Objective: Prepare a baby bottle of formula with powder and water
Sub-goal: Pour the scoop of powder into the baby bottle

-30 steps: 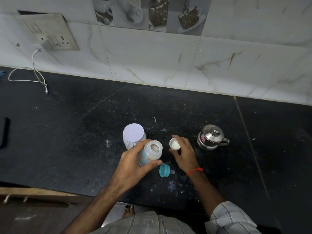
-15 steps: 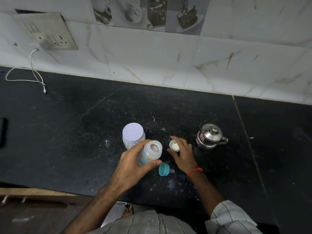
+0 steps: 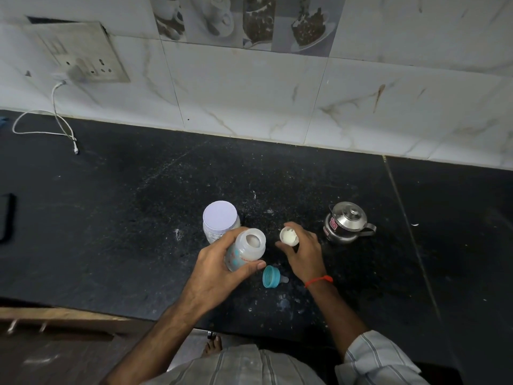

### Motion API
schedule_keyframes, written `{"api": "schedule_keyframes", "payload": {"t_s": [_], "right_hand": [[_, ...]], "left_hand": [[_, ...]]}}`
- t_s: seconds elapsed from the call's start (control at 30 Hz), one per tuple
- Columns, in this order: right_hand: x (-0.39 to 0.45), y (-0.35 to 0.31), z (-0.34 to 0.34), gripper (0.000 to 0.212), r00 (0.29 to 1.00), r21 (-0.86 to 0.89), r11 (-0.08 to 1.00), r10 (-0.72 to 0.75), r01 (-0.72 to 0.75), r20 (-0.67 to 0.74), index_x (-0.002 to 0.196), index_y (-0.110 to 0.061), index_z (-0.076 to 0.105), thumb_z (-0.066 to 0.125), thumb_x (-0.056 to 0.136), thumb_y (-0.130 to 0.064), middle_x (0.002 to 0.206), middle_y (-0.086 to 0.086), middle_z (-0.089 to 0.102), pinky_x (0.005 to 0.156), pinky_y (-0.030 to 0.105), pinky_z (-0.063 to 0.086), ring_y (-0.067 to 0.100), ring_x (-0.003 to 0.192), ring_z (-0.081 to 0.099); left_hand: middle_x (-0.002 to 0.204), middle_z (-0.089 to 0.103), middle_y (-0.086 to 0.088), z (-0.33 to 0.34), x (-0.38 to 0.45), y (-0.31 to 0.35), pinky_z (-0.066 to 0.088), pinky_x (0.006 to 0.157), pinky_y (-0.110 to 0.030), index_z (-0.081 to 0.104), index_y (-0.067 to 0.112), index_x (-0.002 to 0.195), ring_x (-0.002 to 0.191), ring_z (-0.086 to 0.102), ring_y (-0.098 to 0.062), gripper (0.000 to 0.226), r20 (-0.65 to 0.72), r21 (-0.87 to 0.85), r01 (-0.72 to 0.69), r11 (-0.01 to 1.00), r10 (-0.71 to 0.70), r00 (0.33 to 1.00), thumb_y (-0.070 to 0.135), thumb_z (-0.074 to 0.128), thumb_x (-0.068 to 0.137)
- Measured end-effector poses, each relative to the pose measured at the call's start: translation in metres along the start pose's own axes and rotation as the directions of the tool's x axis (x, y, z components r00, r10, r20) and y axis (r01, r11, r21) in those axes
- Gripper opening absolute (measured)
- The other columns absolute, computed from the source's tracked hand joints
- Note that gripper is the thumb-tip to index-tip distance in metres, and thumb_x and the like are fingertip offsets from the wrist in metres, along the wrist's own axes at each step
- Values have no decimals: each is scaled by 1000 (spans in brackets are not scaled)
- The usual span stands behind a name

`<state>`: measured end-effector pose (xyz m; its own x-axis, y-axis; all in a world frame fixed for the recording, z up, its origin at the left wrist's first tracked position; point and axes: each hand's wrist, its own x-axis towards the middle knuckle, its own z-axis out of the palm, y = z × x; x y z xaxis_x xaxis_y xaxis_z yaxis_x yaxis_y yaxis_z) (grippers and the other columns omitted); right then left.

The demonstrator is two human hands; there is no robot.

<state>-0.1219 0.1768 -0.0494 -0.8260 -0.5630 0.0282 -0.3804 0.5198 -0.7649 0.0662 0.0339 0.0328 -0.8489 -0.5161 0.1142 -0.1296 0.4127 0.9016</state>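
Observation:
My left hand (image 3: 219, 266) grips the open baby bottle (image 3: 247, 250), a clear bottle with coloured print, tilted slightly with its mouth up. Just right of the bottle's mouth, my right hand (image 3: 302, 252) holds a small white cup (image 3: 289, 236) with white powder in it. The teal nipple ring (image 3: 270, 277) lies on its side on the black counter (image 3: 111, 218) between my hands. Behind the bottle stands a white-lidded powder jar (image 3: 220, 219), lid on. A small steel kettle (image 3: 347, 222) with its lid on stands to the right.
White powder is spilled on the counter around the jar and near the front edge. A white charging cable (image 3: 55, 129) hangs from the wall socket (image 3: 83, 62) at the back left. A dark object (image 3: 7, 218) lies at the far left edge.
My right hand lowered the powder cup slightly half a second ago and has raised it again beside the bottle's mouth. My left hand and the bottle have barely moved.

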Motion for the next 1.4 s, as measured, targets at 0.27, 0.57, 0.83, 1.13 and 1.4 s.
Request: {"api": "schedule_keyframes", "payload": {"t_s": [0.27, 0.57, 0.83, 1.13, 1.4], "right_hand": [[-7, -25, -24, 52, 991, 228, 967, -95, 114, -93, 124, -25, 54, 85, 82, -30, 115, -7, 64, 84, 37, 62, 11, 105, 67], [-20, -65, -67, 64, 920, 95, 922, -358, 375, -159, 135, -23, 51, 86, 82, -24, 132, -6, 59, 103, 22, 48, 14, 121, 58], [-21, -100, -107, 46, 749, -316, 704, -662, 635, 31, 132, -21, 62, 61, 93, 2, 142, 1, 59, 106, 10, 24, 27, 110, 51], [-23, -116, -125, 42, 674, -457, 568, -733, 684, 97, 132, -25, 63, 48, 97, -8, 146, 4, 55, 97, 20, 33, 27, 111, 46], [-28, -119, -127, 32, 630, -466, 544, -775, 697, 38, 129, -28, 58, 48, 103, -12, 148, -1, 46, 101, 15, 29, 25, 113, 43]], "left_hand": [[126, 68, 26, 3, -1, 0, 56, 103, -31, 60, 50, 127, 122, 64, -6, 59, 1, -1, 16, 1000, -16, 1000, 58, 86, 74], [117, 70, 29, 11, 6, 7, 52, 95, -16, 60, 52, 121, 114, 65, 3, 54, -10, 24, 45, 999, -45, 999, 52, 87, 74], [117, 72, 21, 26, 22, 25, 57, 94, -26, 65, 32, 130, 112, 67, -1, 61, 69, -5, 7, 1000, -7, 998, 46, 90, 77], [119, 74, 16, 37, 28, 40, 61, 89, -30, 63, 31, 133, 111, 70, -5, 62, 117, -117, -9, 993, 22, 993, 45, 89, 78], [116, 74, 19, 37, 29, 47, 59, 89, -24, 63, 30, 133, 109, 71, 0, 61, 133, -151, -13, 988, 33, 991, 42, 89, 79]]}}
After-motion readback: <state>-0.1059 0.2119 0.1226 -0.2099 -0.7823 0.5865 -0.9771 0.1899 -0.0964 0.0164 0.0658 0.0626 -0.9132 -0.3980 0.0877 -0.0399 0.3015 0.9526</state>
